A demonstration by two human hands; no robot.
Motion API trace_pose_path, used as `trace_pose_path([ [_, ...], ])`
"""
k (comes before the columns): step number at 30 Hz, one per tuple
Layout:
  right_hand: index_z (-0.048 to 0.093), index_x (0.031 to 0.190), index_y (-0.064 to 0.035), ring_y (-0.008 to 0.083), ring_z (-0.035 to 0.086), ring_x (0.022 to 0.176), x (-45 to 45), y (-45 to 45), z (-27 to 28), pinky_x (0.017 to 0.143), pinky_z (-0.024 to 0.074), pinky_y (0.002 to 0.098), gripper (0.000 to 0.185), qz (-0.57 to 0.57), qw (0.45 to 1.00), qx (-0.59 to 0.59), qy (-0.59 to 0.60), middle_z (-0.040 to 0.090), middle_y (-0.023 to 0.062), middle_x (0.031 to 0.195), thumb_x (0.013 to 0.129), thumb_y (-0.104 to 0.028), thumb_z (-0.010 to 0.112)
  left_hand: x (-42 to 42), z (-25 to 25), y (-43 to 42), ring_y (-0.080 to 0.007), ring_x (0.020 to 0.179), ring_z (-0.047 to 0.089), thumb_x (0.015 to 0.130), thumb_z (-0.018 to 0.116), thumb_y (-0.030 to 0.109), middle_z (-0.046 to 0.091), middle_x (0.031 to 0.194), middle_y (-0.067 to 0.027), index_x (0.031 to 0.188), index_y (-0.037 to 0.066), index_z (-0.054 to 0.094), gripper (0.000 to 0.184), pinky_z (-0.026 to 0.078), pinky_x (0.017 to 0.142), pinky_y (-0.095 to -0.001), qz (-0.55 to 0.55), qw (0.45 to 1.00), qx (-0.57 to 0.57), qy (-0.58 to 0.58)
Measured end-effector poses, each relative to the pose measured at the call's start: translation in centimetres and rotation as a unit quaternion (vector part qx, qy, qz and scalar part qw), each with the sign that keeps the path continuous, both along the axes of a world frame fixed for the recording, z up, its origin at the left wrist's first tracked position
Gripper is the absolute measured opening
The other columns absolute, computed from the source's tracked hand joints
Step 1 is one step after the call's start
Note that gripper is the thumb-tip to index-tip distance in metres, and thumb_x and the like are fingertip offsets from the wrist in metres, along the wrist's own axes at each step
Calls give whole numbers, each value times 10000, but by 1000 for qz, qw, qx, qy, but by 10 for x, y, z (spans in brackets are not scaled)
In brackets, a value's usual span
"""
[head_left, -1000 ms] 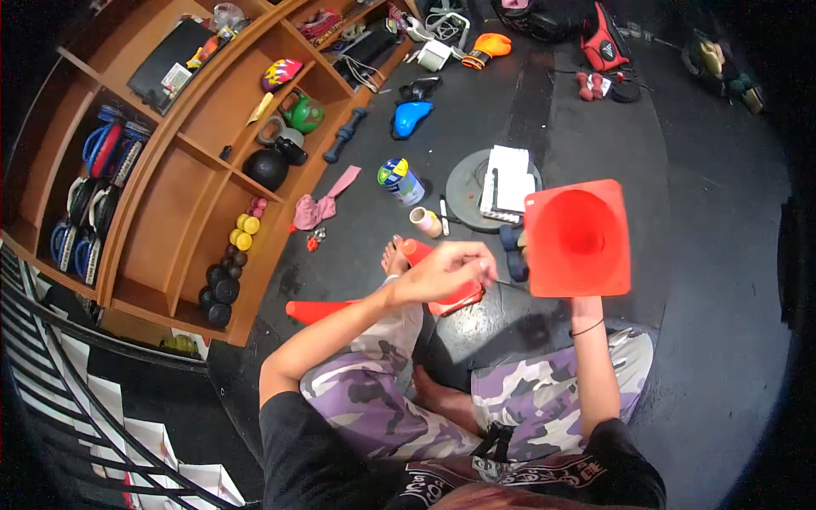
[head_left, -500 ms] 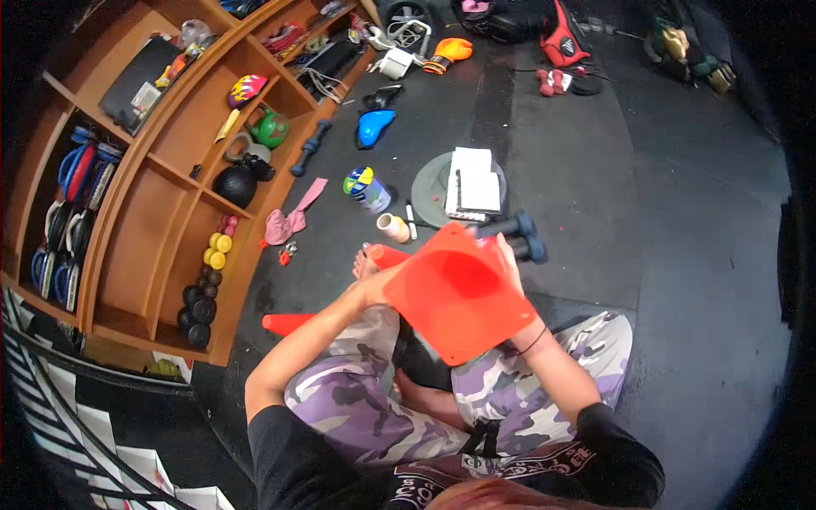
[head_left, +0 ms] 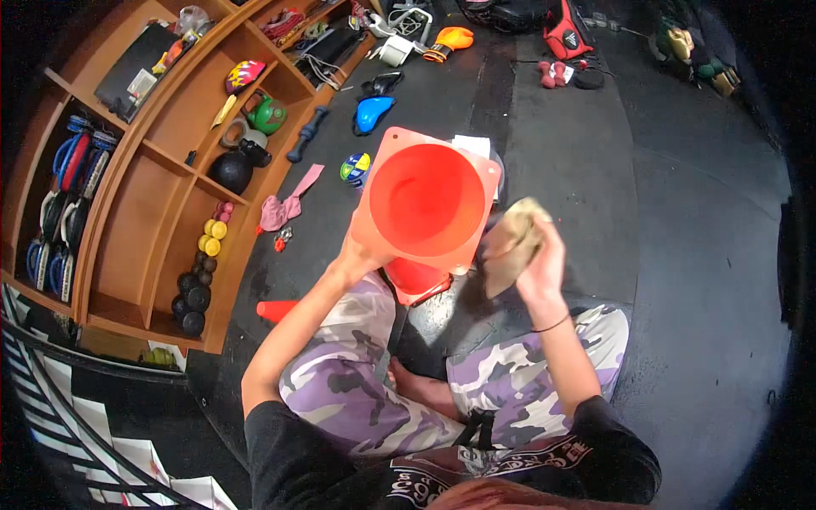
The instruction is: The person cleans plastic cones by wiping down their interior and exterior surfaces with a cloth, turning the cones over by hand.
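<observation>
An orange traffic cone (head_left: 483, 164) is raised in front of me, its square base and hollow underside facing the camera. My left hand (head_left: 364, 257) grips the lower left edge of that base, its fingers partly hidden behind it. To the right of the cone, my right hand (head_left: 542, 255) is closed around a crumpled beige cloth (head_left: 514, 242), slightly blurred by motion. Under the raised cone, a second orange cone (head_left: 415, 282) is partly visible between my legs. Beside my left knee, the tip of a third orange cone (head_left: 276, 312) shows.
Behind the cone, white papers (head_left: 473, 146) and a blue-and-yellow lidded can (head_left: 355, 168) are partly covered. A pink cloth (head_left: 285, 204), blue pad (head_left: 372, 114) and dumbbell (head_left: 308, 134) lie on the floor. Wooden shelves (head_left: 136, 246) with weights stand left.
The cone has moved up and away, its base turning to face me more squarely. My right hand has come off it and now shows the beige cloth. The second cone has come into view.
</observation>
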State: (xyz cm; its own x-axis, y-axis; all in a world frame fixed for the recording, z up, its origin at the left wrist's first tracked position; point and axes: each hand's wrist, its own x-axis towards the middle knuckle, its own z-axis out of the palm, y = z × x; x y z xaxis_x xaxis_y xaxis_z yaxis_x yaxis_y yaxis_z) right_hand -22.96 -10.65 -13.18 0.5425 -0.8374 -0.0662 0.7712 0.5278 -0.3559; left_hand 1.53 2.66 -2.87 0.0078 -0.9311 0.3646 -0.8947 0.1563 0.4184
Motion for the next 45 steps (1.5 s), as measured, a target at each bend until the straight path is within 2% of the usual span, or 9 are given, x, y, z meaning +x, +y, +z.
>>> trace_pose_path([
  [8, 571, 1134, 48, 158, 668, 903, -24, 39, 86, 779, 528, 274, 252, -87, 850, -420, 305, 663, 100, 1021, 889, -6, 590, -40, 12, -14, -426, 707, 650, 718, 689, 70, 640, 764, -256, 1466, 135, 251, 870, 527, 694, -489, 98, 980, 163, -55],
  [13, 554, 1213, 43, 231, 615, 1091, 0, 47, 26, 909, 488, 342, 363, -68, 827, -448, 333, 649, 152, 1143, 854, 13, 602, -61, 26, -18, -326, 1068, 606, 742, 689, 23, 625, 1083, -190, 1463, 147, 340, 810, 507, 894, -422, -70, 983, 131, -112],
  [16, 553, 1226, 35, 213, 598, 1112, -1, 49, 34, 926, 478, 335, 375, -107, 824, -481, 278, 632, 137, 1185, 858, -1, 616, -48, -2, -20, -286, 1085, 609, 790, 660, 3, 570, 1230, -185, 1527, 182, 205, 884, 513, 882, -412, -170, 980, 0, 102],
  [20, 479, 1317, 24, 200, 548, 1182, 2, 52, 19, 986, 457, 346, 477, -6, 893, -380, 240, 568, 116, 1298, 886, -69, 661, -48, -14, -30, -256, 1219, 521, 970, 461, 532, 535, 1303, -143, 1402, 86, 385, 625, 425, 1003, -426, 20, 649, 43, 759],
  [26, 539, 1275, 15, 190, 560, 1146, 23, 88, -7, 968, 454, 329, 415, 97, 954, -220, 180, 600, 110, 1247, 878, -33, 646, -25, -43, -41, -275, 979, 630, 926, 482, 578, 648, 1061, -156, 1098, 51, 572, 561, 501, 903, -429, 70, 666, 88, 737],
  [29, 473, 1335, 28, 217, 539, 1197, 6, 80, 6, 1014, 433, 355, 457, 203, 863, -364, 284, 587, 125, 1267, 912, -75, 610, -44, -40, -36, -245, 865, 648, 911, 543, 553, 647, 964, -119, 1042, 76, 573, 495, 535, 804, -407, 35, 586, 109, 802],
  [31, 498, 1305, 1, 244, 563, 1176, 7, 69, -21, 974, 472, 371, 446, -22, 687, -625, 370, 599, 134, 1245, 908, -172, 604, -69, -27, -38, -198, 817, 653, 911, 579, 523, 644, 896, -91, 1011, 83, 565, 451, 547, 759, -362, 68, 580, 57, 810],
  [38, 515, 1283, -16, 250, 580, 1143, 3, 70, -78, 938, 493, 376, 424, 60, 866, -433, 245, 609, 131, 1222, 908, -200, 588, -109, -31, -38, -108, 809, 601, 858, 726, 322, 580, 922, -22, 1052, 80, 522, 371, 517, 713, -289, 128, 810, -55, 569],
  [45, 536, 1258, -36, 258, 600, 1105, 24, 54, -110, 895, 518, 383, 402, 218, 964, -122, 88, 621, 127, 1196, 909, -232, 568, -75, -53, -33, -131, 698, 616, 872, 692, 351, 590, 843, -28, 1042, 97, 525, 349, 524, 646, -297, 185, 703, 83, 681],
])
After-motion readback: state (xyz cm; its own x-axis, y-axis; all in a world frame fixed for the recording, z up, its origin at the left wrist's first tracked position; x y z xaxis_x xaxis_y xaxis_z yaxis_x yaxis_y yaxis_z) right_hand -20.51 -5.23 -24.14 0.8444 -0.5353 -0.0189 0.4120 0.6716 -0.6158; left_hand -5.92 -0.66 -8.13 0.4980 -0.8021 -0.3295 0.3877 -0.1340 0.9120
